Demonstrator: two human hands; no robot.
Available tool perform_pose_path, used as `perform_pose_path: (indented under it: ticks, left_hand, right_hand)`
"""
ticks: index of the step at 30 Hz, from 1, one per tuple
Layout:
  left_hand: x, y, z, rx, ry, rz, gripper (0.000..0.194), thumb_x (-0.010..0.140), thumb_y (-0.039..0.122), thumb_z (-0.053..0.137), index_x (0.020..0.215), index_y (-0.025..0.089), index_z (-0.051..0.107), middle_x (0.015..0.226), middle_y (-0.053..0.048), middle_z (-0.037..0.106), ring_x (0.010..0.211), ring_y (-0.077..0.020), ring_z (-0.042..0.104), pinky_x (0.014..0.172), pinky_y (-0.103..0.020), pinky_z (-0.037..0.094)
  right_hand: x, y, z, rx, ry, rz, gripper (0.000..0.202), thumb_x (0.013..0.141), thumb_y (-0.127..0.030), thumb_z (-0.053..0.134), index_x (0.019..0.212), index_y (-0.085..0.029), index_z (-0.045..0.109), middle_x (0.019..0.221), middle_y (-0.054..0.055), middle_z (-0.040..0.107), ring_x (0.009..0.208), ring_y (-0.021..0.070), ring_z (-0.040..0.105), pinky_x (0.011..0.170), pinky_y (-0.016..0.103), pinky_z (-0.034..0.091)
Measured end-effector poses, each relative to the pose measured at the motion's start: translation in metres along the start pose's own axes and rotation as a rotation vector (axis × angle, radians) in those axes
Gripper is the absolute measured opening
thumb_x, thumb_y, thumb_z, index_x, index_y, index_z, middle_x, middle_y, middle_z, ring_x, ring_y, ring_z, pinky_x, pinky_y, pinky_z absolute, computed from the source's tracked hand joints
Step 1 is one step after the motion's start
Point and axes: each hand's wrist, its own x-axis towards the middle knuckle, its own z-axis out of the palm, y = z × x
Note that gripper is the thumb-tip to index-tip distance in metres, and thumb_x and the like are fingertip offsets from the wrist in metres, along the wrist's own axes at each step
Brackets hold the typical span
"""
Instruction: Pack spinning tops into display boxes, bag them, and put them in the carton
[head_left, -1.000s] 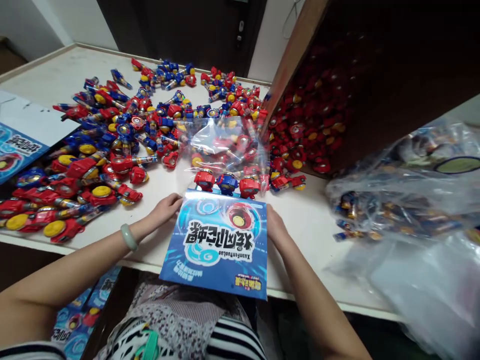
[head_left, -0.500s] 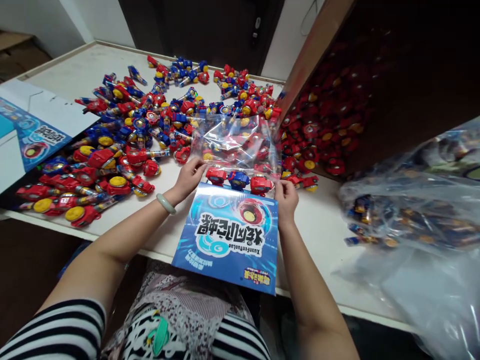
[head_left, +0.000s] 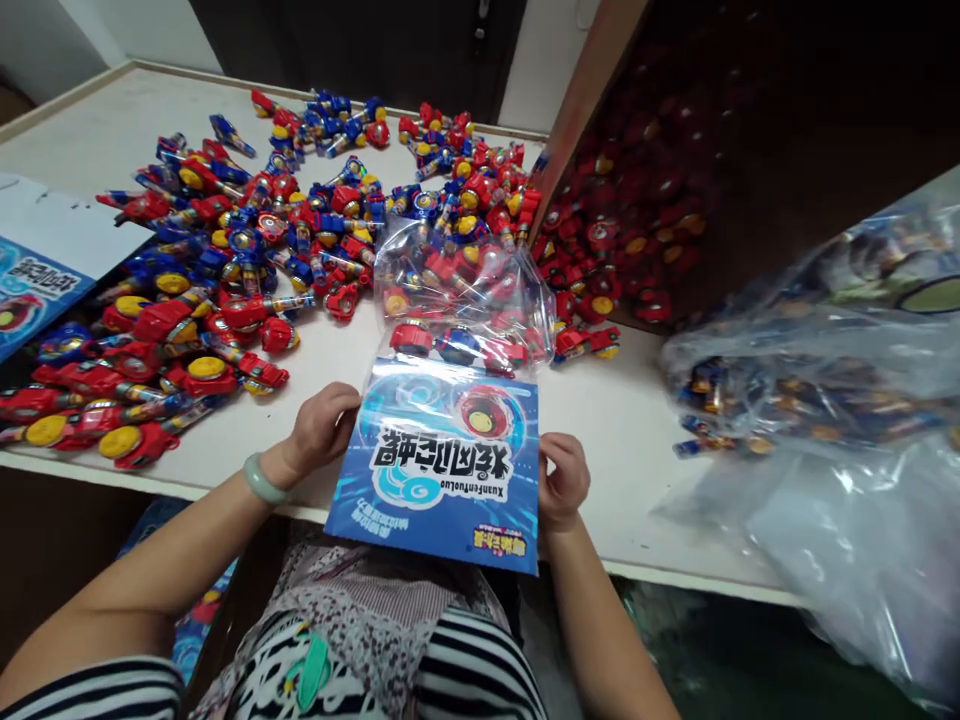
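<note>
A flat blue printed cardboard piece (head_left: 442, 470) lies at the table's front edge, its print upside down to me. Red and blue toys (head_left: 411, 338) sit in a row along its far end, under a clear plastic bag (head_left: 465, 285). The bag reaches down over the upper part of the card; its lower edge is hard to see. My left hand (head_left: 326, 428) pinches the bag's edge at the card's left side, fingers closed. Along the right side, my right hand (head_left: 562, 482) is also closed on the bag's edge, thumb and forefinger curled together.
Many loose red and blue toys (head_left: 247, 250) cover the table's left and far parts. More toys spill from a dark open carton (head_left: 637, 180) at the right. A large plastic bag (head_left: 817, 390) of wrapped pieces stands far right. Another printed cardboard box (head_left: 45, 275) is at left.
Both hands have moved toward me along the card's sides, drawing the clear bag down over the toys and the card's upper part. The view has shifted slightly right.
</note>
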Motion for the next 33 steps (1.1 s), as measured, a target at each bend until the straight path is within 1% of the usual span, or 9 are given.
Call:
perform_pose_path:
  ticks: [3, 6, 9, 12, 15, 18, 23, 29, 33]
  left_hand:
    - [-0.027, 0.014, 0.002, -0.084, 0.027, -0.077, 0.03, 0.09, 0.006, 0.05, 0.113, 0.024, 0.055, 0.09, -0.005, 0.064, 0.082, -0.0171, 0.063, 0.072, -0.03, 0.053]
    - [-0.041, 0.018, 0.013, -0.145, 0.153, -0.329, 0.028, 0.088, 0.016, 0.059, 0.115, 0.023, 0.056, 0.101, -0.007, 0.064, 0.093, -0.0198, 0.063, 0.082, -0.035, 0.054]
    - [-0.033, 0.015, 0.027, -0.285, 0.132, -0.707, 0.033, 0.083, 0.029, 0.066, 0.114, 0.02, 0.058, 0.109, -0.008, 0.064, 0.099, -0.0216, 0.062, 0.088, -0.035, 0.052]
    - [-0.017, 0.011, 0.034, -0.461, 0.03, -0.944, 0.023, 0.082, 0.03, 0.063, 0.102, 0.018, 0.062, 0.101, -0.006, 0.066, 0.093, -0.0196, 0.061, 0.083, -0.03, 0.05]
    - [-0.007, 0.011, 0.037, -0.487, 0.043, -0.968, 0.016, 0.083, 0.028, 0.06, 0.094, 0.018, 0.063, 0.092, -0.003, 0.064, 0.087, -0.0175, 0.057, 0.077, -0.026, 0.046]
    - [-0.005, 0.011, 0.038, -0.483, 0.068, -0.956, 0.013, 0.082, 0.028, 0.059, 0.091, 0.018, 0.062, 0.087, -0.001, 0.061, 0.084, -0.0165, 0.055, 0.074, -0.024, 0.044]
    - [-0.023, 0.014, 0.031, -0.475, 0.038, -0.914, 0.011, 0.083, 0.03, 0.06, 0.086, 0.019, 0.058, 0.084, -0.001, 0.058, 0.078, -0.0165, 0.052, 0.069, -0.025, 0.043]
    - [-0.072, 0.033, 0.008, -0.456, -0.095, -0.736, 0.017, 0.088, 0.038, 0.059, 0.084, 0.021, 0.059, 0.081, -0.003, 0.059, 0.073, -0.0183, 0.054, 0.07, -0.03, 0.047]
    - [-0.064, 0.038, 0.013, -0.404, -0.003, -0.761, 0.018, 0.089, 0.038, 0.059, 0.091, 0.021, 0.06, 0.087, -0.004, 0.06, 0.081, -0.0197, 0.057, 0.076, -0.031, 0.049]
  right_hand:
    - [-0.021, -0.008, -0.006, 0.053, -0.016, -0.043, 0.037, 0.087, -0.007, 0.053, 0.114, -0.03, 0.061, 0.09, 0.004, 0.068, 0.078, 0.0202, 0.066, 0.064, 0.036, 0.055]
    - [-0.03, -0.003, -0.005, 0.024, 0.002, -0.038, 0.036, 0.086, -0.01, 0.055, 0.115, -0.031, 0.061, 0.095, 0.005, 0.069, 0.086, 0.0219, 0.067, 0.073, 0.04, 0.056]
    - [-0.023, 0.011, 0.003, -0.045, -0.032, 0.114, 0.037, 0.086, -0.022, 0.058, 0.124, -0.026, 0.059, 0.112, 0.01, 0.068, 0.103, 0.0266, 0.066, 0.083, 0.045, 0.056]
    - [-0.005, 0.021, 0.014, -0.018, -0.257, 0.289, 0.032, 0.087, -0.03, 0.053, 0.117, -0.023, 0.063, 0.114, 0.011, 0.07, 0.104, 0.0265, 0.065, 0.086, 0.042, 0.054]
    - [0.008, 0.018, 0.019, 0.014, -0.383, 0.409, 0.017, 0.086, -0.033, 0.052, 0.091, -0.024, 0.065, 0.093, 0.006, 0.071, 0.087, 0.0229, 0.064, 0.077, 0.035, 0.051]
    - [-0.002, 0.005, 0.014, 0.042, -0.297, 0.501, 0.014, 0.085, -0.034, 0.051, 0.08, -0.024, 0.061, 0.079, 0.002, 0.066, 0.074, 0.0196, 0.06, 0.069, 0.031, 0.048]
    - [-0.034, -0.014, 0.006, 0.13, -0.203, 0.516, 0.02, 0.087, -0.039, 0.05, 0.081, -0.024, 0.062, 0.077, 0.002, 0.067, 0.071, 0.0194, 0.062, 0.064, 0.031, 0.05]
    - [-0.032, -0.017, 0.012, 0.166, -0.137, 0.546, 0.015, 0.088, -0.031, 0.051, 0.08, -0.024, 0.062, 0.08, 0.002, 0.066, 0.076, 0.0194, 0.062, 0.068, 0.032, 0.051]
    - [-0.058, -0.027, -0.006, 0.227, -0.158, 0.466, 0.013, 0.087, -0.027, 0.053, 0.077, -0.025, 0.061, 0.077, 0.001, 0.065, 0.072, 0.0198, 0.063, 0.066, 0.032, 0.052]
